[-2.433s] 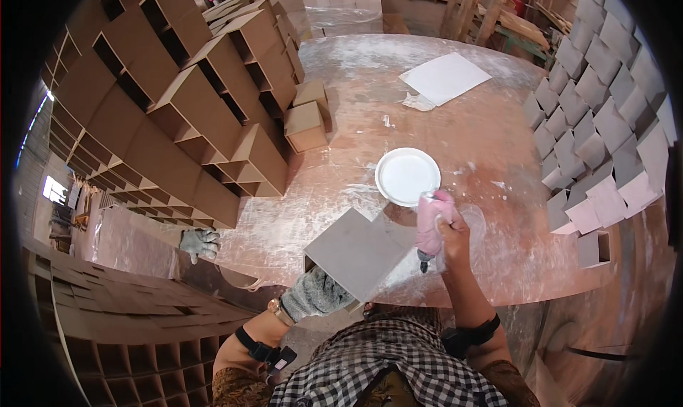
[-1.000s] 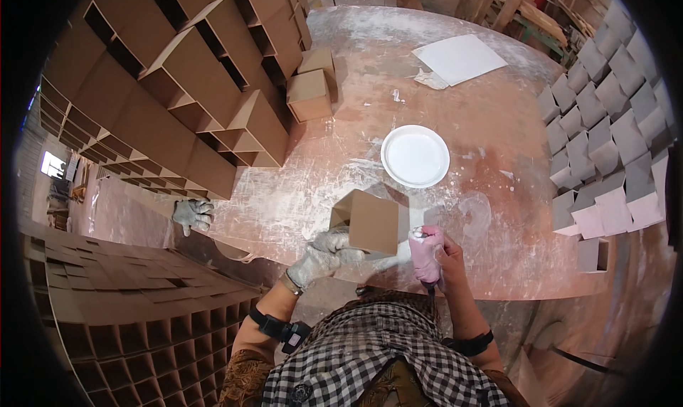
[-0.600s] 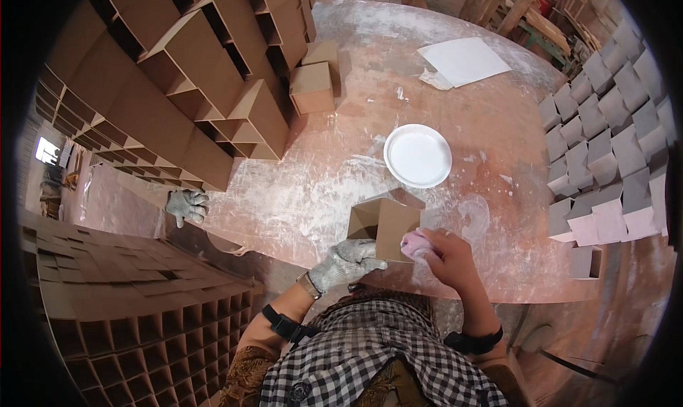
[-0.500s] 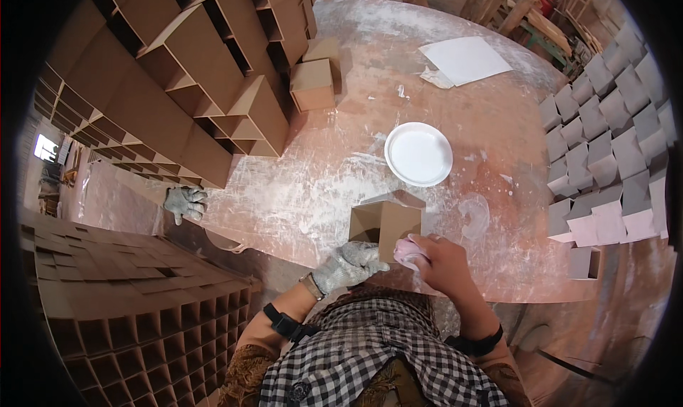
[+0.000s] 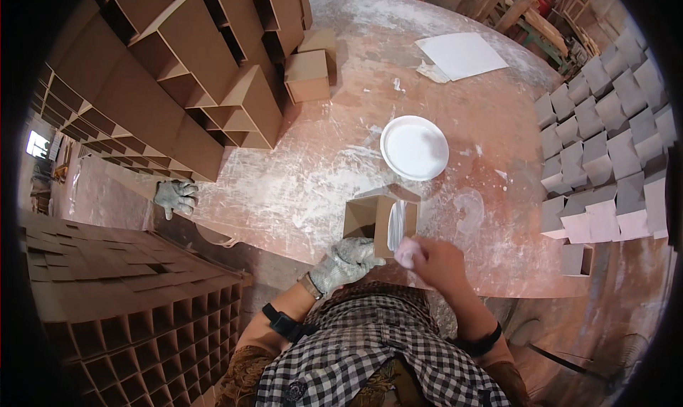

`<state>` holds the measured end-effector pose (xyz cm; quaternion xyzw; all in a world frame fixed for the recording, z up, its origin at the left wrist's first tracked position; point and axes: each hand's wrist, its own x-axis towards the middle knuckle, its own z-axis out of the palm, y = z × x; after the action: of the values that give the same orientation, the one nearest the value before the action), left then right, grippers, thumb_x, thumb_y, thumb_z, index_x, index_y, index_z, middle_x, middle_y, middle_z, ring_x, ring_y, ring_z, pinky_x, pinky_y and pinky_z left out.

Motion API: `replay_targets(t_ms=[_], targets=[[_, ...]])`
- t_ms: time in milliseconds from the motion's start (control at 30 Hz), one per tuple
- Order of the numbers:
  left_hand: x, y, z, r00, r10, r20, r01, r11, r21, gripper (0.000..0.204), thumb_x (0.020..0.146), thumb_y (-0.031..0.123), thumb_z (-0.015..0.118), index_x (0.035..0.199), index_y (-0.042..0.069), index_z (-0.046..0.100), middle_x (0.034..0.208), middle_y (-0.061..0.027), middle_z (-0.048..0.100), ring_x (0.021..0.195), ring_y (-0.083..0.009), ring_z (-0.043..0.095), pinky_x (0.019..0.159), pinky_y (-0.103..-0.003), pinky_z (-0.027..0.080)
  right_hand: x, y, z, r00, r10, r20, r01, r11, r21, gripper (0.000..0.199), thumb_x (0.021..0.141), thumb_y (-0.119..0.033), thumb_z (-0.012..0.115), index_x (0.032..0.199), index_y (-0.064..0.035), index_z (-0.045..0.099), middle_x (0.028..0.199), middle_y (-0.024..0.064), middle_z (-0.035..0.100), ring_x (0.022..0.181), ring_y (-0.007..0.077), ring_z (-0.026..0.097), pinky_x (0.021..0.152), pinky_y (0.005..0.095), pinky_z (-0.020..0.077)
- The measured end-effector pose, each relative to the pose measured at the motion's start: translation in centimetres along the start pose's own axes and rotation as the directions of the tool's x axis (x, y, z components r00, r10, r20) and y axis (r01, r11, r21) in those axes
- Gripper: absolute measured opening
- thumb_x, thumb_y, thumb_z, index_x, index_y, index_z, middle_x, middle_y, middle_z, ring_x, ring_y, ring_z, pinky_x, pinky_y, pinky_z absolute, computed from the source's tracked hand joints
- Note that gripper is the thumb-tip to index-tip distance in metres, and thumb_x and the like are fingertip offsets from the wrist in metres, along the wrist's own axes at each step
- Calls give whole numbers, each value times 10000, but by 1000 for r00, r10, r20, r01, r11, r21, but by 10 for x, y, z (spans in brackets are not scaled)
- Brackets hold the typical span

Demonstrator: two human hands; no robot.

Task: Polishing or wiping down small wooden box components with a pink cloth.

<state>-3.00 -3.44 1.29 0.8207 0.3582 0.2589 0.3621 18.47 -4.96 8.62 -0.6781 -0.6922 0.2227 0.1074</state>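
My left hand (image 5: 344,262), in a grey knitted glove, grips the near lower edge of a small brown open-ended box (image 5: 383,229) at the table's front edge. My bare right hand (image 5: 442,265) is closed around a pale pink, crumpled cloth or sponge (image 5: 408,253); which of the two I cannot make out. It presses against the lower end of the box's right face. White, wet-looking streaks (image 5: 397,225) run along that face. Beyond the box, a round white dish (image 5: 414,149) stands on the table, with a white layer inside.
Tall stacks of brown boxes (image 5: 174,48) line the left side, with two separate boxes (image 5: 307,76) beside them. A grey glove (image 5: 176,197) lies at the left edge. Whitened boxes (image 5: 605,158) are piled right. A white sheet (image 5: 466,55) lies far back on the smeared table (image 5: 284,193).
White streaks now show on the box's right face, which was plain brown. My right hand has moved slightly down along it with the pink wad. The whole view has shifted a little.
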Motion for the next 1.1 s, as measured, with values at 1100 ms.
replay_targets(t_ms=[1100], targets=[[-9, -13, 9, 999, -41, 33, 41, 999, -2, 328, 864, 369, 562, 1013, 81, 611, 948, -157, 628, 872, -342, 597, 768, -428, 482, 1, -45, -11, 991, -82, 110, 88, 995, -52, 269, 779, -310, 521, 859, -117, 691, 709, 142, 642, 683, 335, 634, 647, 409, 498]])
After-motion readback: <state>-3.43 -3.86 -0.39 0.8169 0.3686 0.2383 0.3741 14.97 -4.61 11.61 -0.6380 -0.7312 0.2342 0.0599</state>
